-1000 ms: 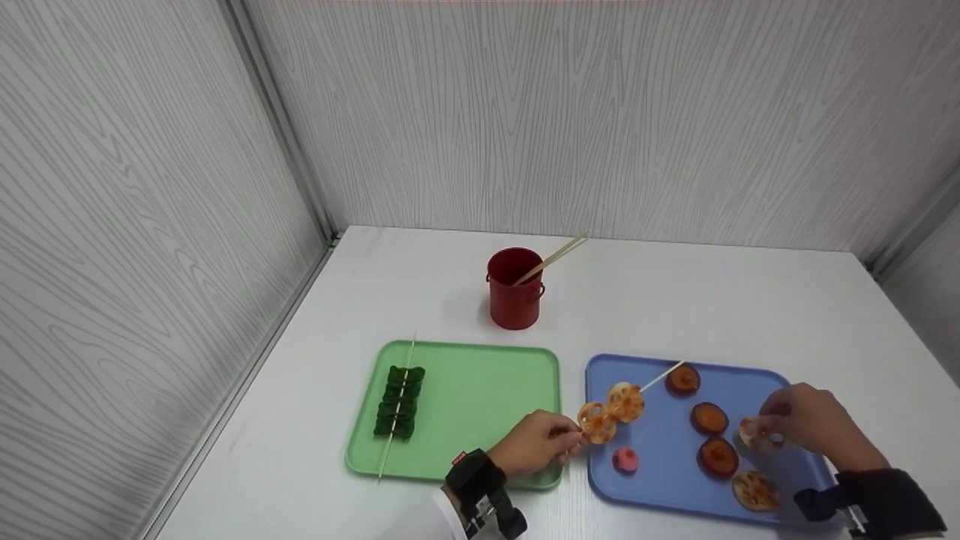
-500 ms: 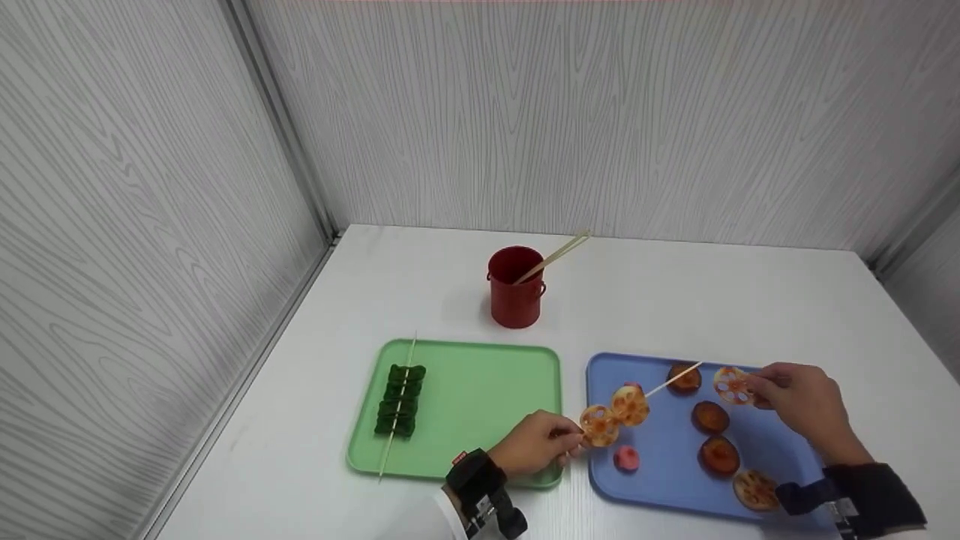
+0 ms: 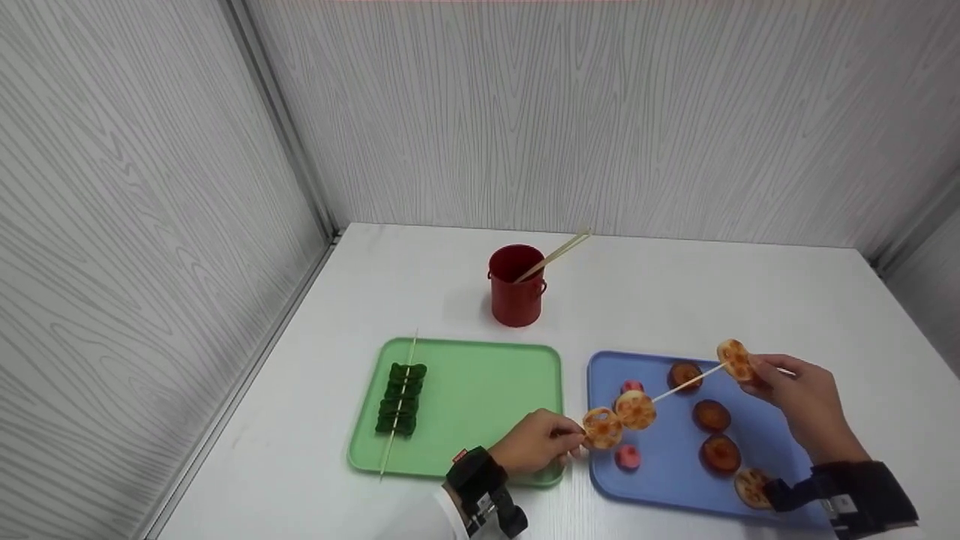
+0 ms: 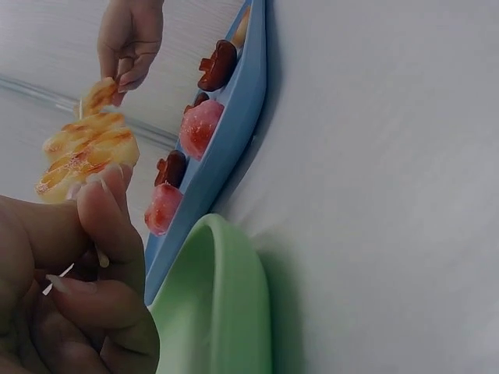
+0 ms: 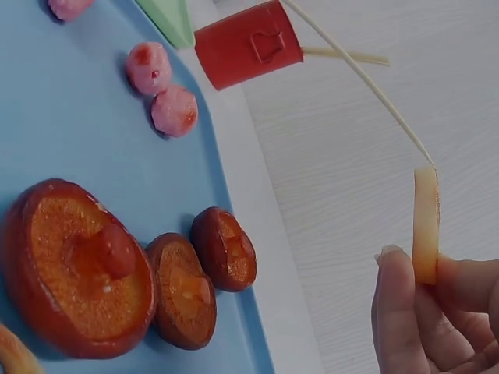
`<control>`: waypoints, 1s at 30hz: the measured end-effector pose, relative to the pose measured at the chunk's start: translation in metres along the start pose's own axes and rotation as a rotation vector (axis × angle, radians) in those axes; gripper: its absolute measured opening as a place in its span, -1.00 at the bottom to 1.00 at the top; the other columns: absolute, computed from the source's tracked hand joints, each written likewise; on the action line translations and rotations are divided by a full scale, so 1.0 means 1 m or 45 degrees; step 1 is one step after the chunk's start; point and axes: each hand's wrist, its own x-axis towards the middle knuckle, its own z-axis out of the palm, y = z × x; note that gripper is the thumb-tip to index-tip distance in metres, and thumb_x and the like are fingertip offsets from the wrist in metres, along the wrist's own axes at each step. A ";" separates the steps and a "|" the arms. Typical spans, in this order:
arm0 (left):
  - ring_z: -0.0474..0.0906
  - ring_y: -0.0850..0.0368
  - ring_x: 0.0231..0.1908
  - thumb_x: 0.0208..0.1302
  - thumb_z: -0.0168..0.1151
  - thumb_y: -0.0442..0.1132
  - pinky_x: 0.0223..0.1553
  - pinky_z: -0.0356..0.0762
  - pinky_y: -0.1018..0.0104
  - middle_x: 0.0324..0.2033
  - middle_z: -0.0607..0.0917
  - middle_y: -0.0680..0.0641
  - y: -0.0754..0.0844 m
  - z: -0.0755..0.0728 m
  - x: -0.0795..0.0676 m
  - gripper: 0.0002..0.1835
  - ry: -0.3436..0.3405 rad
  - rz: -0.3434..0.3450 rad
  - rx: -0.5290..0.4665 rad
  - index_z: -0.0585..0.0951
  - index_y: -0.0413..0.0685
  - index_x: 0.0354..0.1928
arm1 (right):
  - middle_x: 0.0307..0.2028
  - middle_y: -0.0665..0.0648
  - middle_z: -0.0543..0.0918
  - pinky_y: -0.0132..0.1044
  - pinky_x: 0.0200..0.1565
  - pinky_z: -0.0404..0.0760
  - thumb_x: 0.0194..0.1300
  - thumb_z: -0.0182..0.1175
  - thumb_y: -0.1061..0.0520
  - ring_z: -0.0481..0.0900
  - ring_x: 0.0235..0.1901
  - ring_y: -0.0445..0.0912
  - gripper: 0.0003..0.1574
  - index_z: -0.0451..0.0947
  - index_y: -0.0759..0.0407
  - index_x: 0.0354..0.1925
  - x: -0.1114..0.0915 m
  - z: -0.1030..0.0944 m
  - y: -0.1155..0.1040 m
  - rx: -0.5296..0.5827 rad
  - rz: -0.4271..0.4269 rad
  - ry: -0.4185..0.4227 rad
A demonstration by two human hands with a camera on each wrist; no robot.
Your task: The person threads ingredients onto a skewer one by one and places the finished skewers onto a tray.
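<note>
My left hand [image 3: 534,444] pinches a bamboo skewer [image 3: 686,383] at its lower end, just over the gap between the trays. Two browned lotus root slices [image 3: 636,410] are threaded on it close to those fingers. Above the blue tray's far right part, my right hand [image 3: 801,397] pinches a third lotus root slice [image 3: 735,361] by its edge, between thumb and fingers. In the right wrist view the skewer's tip [image 5: 428,158] is right at this slice's [image 5: 426,226] upper edge. The left wrist view shows the threaded slices [image 4: 90,152] overlapping beyond the left fingertips.
The blue tray [image 3: 660,484] holds mushroom caps [image 3: 720,454], pink balls [image 3: 628,457] and another lotus slice [image 3: 752,487]. On the green tray [image 3: 480,405] lies a skewer of folded green leaves [image 3: 397,401]. Behind stands a red bucket [image 3: 516,300] with bamboo skewers [image 3: 555,255].
My right hand has lifted a lotus root slice from the blue tray's right side, up and leftward to the skewer's tip, and turned it. The left hand has barely moved; the skewer extends slightly farther right.
</note>
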 end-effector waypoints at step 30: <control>0.46 0.36 -0.60 0.37 0.17 -0.31 -0.56 0.37 0.56 -0.53 0.63 0.08 -0.001 0.002 -0.001 -0.84 -0.022 -0.052 0.047 0.72 -0.20 -0.19 | -0.37 -0.24 0.56 -0.51 -0.28 0.62 0.37 0.18 -0.05 0.65 -0.43 -0.41 -0.44 0.52 0.37 0.11 -0.006 0.020 0.001 -0.089 -0.138 0.390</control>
